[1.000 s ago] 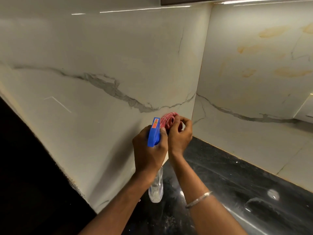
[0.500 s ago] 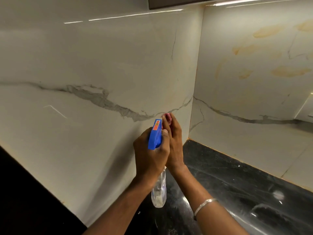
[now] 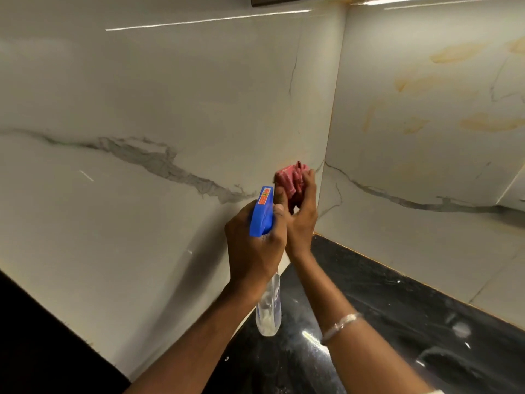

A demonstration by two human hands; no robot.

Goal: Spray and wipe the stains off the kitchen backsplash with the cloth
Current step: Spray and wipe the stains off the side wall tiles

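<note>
My left hand [image 3: 255, 245] grips a clear spray bottle [image 3: 269, 308] by its blue trigger head [image 3: 262, 213], held upright in front of the white marble backsplash [image 3: 159, 109]. Just right of it, my right hand [image 3: 302, 211] holds a bunched red cloth [image 3: 292, 177] pressed against the left wall panel close to the corner. Yellow-orange stains [image 3: 483, 123] mark the right wall panel, far from both hands.
A black glossy countertop [image 3: 383, 322] runs below both walls, with white smears on it. A dark cabinet underside [image 3: 284, 0] sits at the top. Black darkness fills the lower left. A silver bangle [image 3: 341, 325] circles my right wrist.
My right hand has lifted a little along the wall, and the red cloth shows again above my fingers. The left hand and bottle have stayed almost still.
</note>
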